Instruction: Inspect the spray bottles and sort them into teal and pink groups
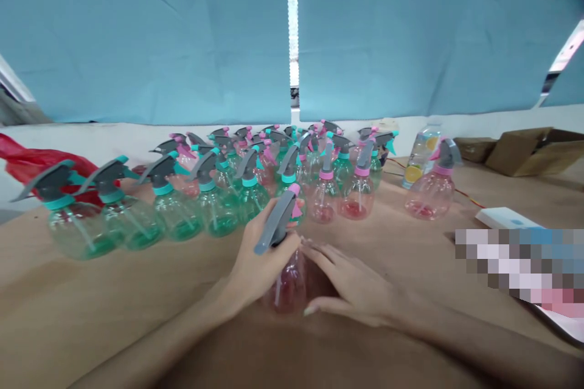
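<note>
Close in front of me stands a pink spray bottle (286, 289) with a grey and pink trigger head. My left hand (262, 255) is wrapped round its neck, just below the head. On the bottle's right side lies my right hand (351, 279), fingers stretched out and thumb apart, seemingly touching the bottle. Just beyond my hands, a row of green spray bottles (177, 219) runs off to the left. Two more pink spray bottles (357, 197) stand behind the right hand.
Behind the front row are several more spray bottles (225, 140). To the right are a lone pink spray bottle (429, 194), a clear drink bottle (422, 155), cardboard boxes (533, 149) and a white box (506, 217). A red plastic bag (45, 164) lies at the left on the wooden table (182, 292).
</note>
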### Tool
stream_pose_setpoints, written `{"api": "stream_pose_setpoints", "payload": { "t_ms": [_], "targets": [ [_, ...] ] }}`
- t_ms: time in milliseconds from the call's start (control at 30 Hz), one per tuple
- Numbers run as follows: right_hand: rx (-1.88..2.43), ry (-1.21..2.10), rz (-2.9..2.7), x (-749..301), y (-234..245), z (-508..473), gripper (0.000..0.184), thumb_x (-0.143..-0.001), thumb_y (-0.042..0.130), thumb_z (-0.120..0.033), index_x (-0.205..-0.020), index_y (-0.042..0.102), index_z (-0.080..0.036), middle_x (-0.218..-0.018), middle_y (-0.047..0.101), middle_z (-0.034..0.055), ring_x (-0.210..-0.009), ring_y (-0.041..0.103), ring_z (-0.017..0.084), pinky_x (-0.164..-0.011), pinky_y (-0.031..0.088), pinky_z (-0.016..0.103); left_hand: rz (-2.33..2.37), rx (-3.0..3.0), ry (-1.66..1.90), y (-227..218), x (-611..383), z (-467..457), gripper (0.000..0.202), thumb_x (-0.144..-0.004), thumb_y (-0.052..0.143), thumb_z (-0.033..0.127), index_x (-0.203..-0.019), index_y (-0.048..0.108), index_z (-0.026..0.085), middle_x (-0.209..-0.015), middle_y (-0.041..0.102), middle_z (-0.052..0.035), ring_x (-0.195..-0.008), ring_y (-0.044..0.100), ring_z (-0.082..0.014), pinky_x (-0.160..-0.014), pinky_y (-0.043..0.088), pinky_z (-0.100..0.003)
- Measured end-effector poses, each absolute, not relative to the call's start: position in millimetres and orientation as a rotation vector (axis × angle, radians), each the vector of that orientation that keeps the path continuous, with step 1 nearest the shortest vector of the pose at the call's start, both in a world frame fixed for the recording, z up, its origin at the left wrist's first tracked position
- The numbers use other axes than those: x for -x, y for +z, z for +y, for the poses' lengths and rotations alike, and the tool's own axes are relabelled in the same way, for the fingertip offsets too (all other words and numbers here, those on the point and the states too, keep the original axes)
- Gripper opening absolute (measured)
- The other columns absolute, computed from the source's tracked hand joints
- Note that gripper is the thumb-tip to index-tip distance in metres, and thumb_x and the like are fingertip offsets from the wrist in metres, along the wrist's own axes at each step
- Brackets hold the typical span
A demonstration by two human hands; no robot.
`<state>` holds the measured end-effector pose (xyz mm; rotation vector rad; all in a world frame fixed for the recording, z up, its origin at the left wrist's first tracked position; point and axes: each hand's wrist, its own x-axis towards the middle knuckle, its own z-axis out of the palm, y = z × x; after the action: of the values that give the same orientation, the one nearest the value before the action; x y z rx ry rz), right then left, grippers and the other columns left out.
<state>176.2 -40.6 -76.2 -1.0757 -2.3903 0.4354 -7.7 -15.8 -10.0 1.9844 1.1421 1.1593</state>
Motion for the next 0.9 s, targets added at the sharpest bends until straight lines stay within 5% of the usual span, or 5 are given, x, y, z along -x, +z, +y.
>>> {"api": "stream_pose_setpoints", "payload": {
  "t_ms": [133,467,733,900],
  "targets": [
    [1.216,0.383,-2.44,-201.2,-95.1,-32.9,0.078,-0.079,0.051,-0.065,-0.14,0.036,-0.019,-0.148,0.029,0.0142,-0.135,0.028,0.03,-0.106,0.029,0.053,1.171,-2.047,1.176,-6.7,4.2,-4.9,0.027,-0.072,0.049,0.014,-0.096,0.056,0.024,-0.076,0.065,0.0013,-0.07,0.062,-0.0169,-0.065,0.051,-0.03],
    [1.294,0.39,-2.47,-206.9,-101.4,-30.3,0.074,-0.081,0.048,-0.064,-0.14,0.035,-0.022,-0.149,0.025,0.007,-0.137,0.022,0.027,-0.11,0.024,0.049,1.211,-2.067,1.02,-1.2,1.8,-3.6,0.025,-0.076,0.046,0.018,-0.1,0.052,0.023,-0.076,0.063,0.0021,-0.078,0.063,-0.0167,-0.076,0.051,-0.028],
    [1.301,0.445,-2.498,-210.5,-94.0,-30.9,0.069,-0.084,0.045,-0.061,-0.14,0.035,-0.021,-0.149,0.027,0.0059,-0.137,0.024,0.025,-0.11,0.024,0.048,1.234,-2.073,0.998,5.2,-0.1,-3.3,0.017,-0.071,0.044,0.022,-0.087,0.051,0.024,-0.077,0.062,0.0018,-0.072,0.061,-0.0171,-0.063,0.048,-0.025],
    [1.293,0.455,-2.493,-212.0,-95.3,-30.8,0.069,-0.084,0.047,-0.06,-0.14,0.035,-0.022,-0.149,0.027,0.0056,-0.137,0.024,0.026,-0.11,0.025,0.049,1.218,-2.042,0.999,6.6,1.5,-5.5,0.011,-0.069,0.045,0.021,-0.078,0.05,0.024,-0.062,0.053,0.0058,-0.058,0.054,-0.0143,-0.056,0.043,-0.025]
  ]
}}
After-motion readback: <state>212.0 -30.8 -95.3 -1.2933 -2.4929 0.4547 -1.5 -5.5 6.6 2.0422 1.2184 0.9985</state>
